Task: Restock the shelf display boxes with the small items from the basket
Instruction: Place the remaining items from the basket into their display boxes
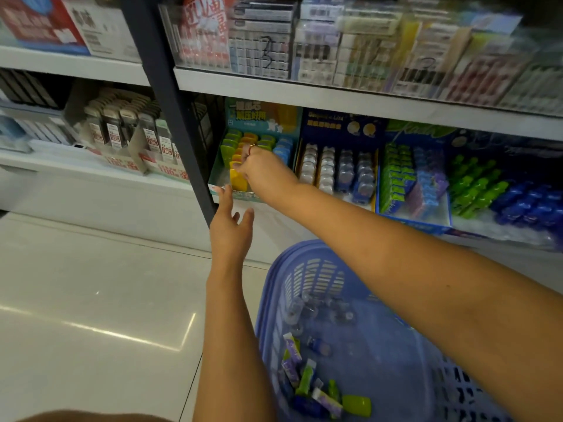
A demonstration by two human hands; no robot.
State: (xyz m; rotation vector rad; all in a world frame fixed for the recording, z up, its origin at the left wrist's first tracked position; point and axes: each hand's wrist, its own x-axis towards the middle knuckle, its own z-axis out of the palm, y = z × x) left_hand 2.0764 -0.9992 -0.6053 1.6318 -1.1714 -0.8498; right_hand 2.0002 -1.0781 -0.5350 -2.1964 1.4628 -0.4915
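Basket (275, 300) at five o'clock, items (305, 382) loose; at twelve, right hand (264, 169) pinches a yellow case (236, 179) in the display box (218, 170); left hand (231, 231), fingers straight, touches its lip; shoving may topple neighbouring cases (229, 147).

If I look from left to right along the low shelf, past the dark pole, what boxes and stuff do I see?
First the teal box, where the right hand pinches a yellow case → dark blue box of round cases → blue-rimmed box of green and purple packs → green tubes → dark blue tubes.
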